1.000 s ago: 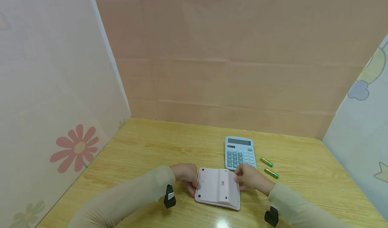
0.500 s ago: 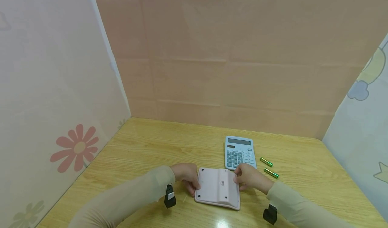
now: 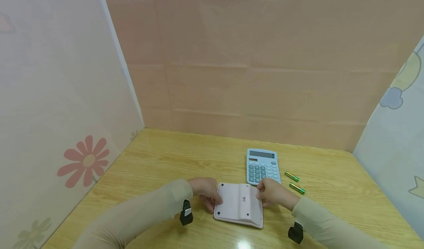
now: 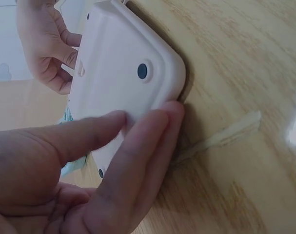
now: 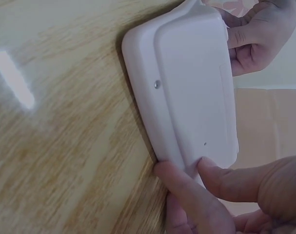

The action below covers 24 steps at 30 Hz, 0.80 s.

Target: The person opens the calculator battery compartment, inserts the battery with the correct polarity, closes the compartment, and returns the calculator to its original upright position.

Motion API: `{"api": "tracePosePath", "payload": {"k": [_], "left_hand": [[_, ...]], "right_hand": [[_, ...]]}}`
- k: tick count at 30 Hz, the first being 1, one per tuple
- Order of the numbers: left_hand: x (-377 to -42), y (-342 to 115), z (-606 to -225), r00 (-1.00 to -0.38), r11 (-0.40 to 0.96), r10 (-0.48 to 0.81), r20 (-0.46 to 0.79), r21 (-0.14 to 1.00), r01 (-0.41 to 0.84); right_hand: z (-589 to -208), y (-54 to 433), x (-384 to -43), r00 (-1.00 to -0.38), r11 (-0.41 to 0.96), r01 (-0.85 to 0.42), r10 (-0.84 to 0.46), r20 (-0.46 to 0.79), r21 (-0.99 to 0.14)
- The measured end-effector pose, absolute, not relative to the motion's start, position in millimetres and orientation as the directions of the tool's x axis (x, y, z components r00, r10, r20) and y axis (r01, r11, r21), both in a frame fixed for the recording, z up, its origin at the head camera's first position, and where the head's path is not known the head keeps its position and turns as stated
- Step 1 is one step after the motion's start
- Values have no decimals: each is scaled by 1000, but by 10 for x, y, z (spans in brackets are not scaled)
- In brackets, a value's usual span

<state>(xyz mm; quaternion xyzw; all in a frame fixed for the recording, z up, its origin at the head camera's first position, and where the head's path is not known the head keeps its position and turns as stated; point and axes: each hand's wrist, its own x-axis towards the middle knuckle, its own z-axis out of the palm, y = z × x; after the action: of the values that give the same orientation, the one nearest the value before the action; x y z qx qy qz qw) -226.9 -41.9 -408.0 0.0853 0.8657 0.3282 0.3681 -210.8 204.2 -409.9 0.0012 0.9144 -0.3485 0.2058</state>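
A pale pink calculator (image 3: 229, 201) lies face down on the wooden table (image 3: 185, 153), its ridged back, dark round feet and small screws showing. At its left edge my left hand (image 3: 204, 190) pinches it, thumb (image 4: 101, 129) on the back and fingers along the side. My right hand (image 3: 275, 194) grips the opposite edge between thumb (image 5: 226, 180) and index finger. The keys and display are hidden underneath. Just beyond, a light blue calculator (image 3: 271, 168) lies face up, its lower edge partly behind my right hand.
Two green-and-gold batteries (image 3: 297, 188) lie on the table to the right of the blue calculator. A patterned panel (image 3: 49, 94) stands at the left and a plain peach backdrop (image 3: 245, 76) at the back. A strip of clear tape (image 4: 226, 136) is near my left fingers.
My left thumb has slid slightly to the right, further onto the pink calculator's back. The right hand, blue calculator and batteries stay as they were.
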Motion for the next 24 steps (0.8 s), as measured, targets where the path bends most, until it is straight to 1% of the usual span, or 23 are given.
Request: {"api": "tracePosePath", "payload": {"k": [7, 13, 18, 20, 24], "left_hand": [[-2333, -387, -4091, -709, 804, 377, -596, 590, -69], [-2364, -360, -4087, -694, 825, 353, -627, 559, -86], [-2358, -347, -4083, -696, 837, 348, -628, 543, -71], [-2354, -344, -4081, -700, 840, 348, -624, 538, -63], [-2348, -337, -4079, -709, 851, 340, -618, 523, -47]], "right_hand": [[-4099, 2047, -2110, -914, 750, 148, -145, -379, -645], [-4103, 2047, -2102, -915, 745, 149, -144, -376, -650], [-4065, 2051, -2087, -908, 736, 144, -168, -385, -662], [-4027, 2043, -2078, -905, 747, 122, -186, -382, -653], [-3940, 1996, -2057, -916, 770, 11, -248, -315, -638]]}}
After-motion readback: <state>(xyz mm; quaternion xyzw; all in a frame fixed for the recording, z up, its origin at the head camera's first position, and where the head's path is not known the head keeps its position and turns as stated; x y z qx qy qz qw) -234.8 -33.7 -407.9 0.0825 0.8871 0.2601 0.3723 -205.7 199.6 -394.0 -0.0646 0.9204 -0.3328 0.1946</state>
